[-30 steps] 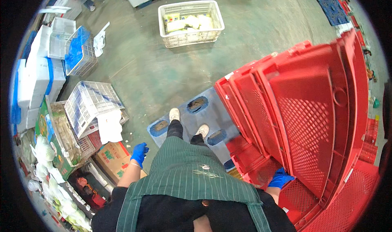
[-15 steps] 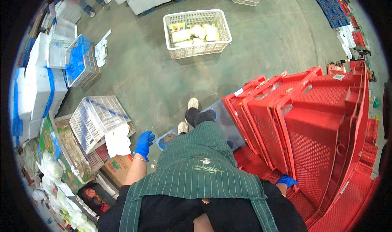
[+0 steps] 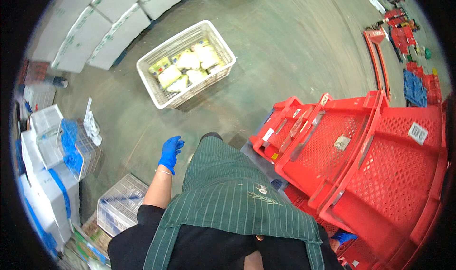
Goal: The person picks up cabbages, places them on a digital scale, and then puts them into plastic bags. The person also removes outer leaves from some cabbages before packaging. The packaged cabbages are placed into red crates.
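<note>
My left hand (image 3: 171,153), in a blue glove, is held out over the floor beside my green striped apron (image 3: 237,184). Its fingers are stretched and hold nothing. My right hand (image 3: 344,236), gloved in blue as well, is low at the right, against the lower edge of a red plastic crate (image 3: 363,175). The crate's edge covers most of its fingers, so whether they grip cannot be made out. Several such crates stand packed together on my right. Ahead on the floor, a white basket (image 3: 147,82) contains pale green wrapped vegetables (image 3: 187,61).
White foam boxes (image 3: 114,42) are piled at the far left. Nearer on the left are a basket with blue plastic (image 3: 71,144), strapped white boxes (image 3: 52,189) and an overturned white crate (image 3: 118,203). An orange pallet jack (image 3: 375,56) stands beyond the red crates.
My view has turned to the right; the vegetable basket now appears further left and tilted. My left hand stays open. My right hand has slipped lower in view, more hidden by the red crate.
</note>
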`<state>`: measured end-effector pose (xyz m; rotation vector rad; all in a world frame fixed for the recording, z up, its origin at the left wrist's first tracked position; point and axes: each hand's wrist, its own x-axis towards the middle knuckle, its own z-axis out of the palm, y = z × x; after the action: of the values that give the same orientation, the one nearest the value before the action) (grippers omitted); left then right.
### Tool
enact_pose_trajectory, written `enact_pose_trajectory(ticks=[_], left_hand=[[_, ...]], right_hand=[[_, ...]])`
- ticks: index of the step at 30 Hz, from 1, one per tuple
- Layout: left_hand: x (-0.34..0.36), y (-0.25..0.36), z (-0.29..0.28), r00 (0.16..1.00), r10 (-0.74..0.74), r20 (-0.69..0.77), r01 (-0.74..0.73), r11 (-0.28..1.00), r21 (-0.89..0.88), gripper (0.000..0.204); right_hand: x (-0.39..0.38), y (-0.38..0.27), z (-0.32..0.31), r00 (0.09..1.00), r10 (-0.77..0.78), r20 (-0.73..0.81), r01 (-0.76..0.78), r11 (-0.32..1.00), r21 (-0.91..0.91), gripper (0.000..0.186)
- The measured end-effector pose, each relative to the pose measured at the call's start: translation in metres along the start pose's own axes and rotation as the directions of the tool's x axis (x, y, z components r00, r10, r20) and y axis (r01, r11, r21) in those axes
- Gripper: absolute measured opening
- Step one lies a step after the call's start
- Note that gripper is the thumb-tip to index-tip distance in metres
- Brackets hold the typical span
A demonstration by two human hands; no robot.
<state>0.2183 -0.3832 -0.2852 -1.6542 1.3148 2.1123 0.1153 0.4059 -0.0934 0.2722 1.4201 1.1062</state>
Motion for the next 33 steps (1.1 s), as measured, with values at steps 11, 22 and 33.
enact_pose_trajectory(ticks=[11,22,33], left_hand=[[0.146,0.165,0.138,0.967,-0.221,0.124,0.158,0.907,0.389,0.035],[0.272,0.381,0.36,0.925,-0.25,0.287,0.029,0.798,0.602,0.034],[0.298,0.437,0.458,0.873,-0.415,0.256,0.066,0.62,0.781,0.029]], right_hand=[[-0.06,-0.155,-0.046,0.832,-0.553,0.048,-0.325,-0.415,0.85,0.063],[-0.194,-0.256,-0.143,0.549,-0.836,0.012,-0.766,-0.497,0.407,0.05],[-0.279,-0.234,-0.259,0.68,-0.731,0.055,-0.729,-0.667,0.156,0.034]])
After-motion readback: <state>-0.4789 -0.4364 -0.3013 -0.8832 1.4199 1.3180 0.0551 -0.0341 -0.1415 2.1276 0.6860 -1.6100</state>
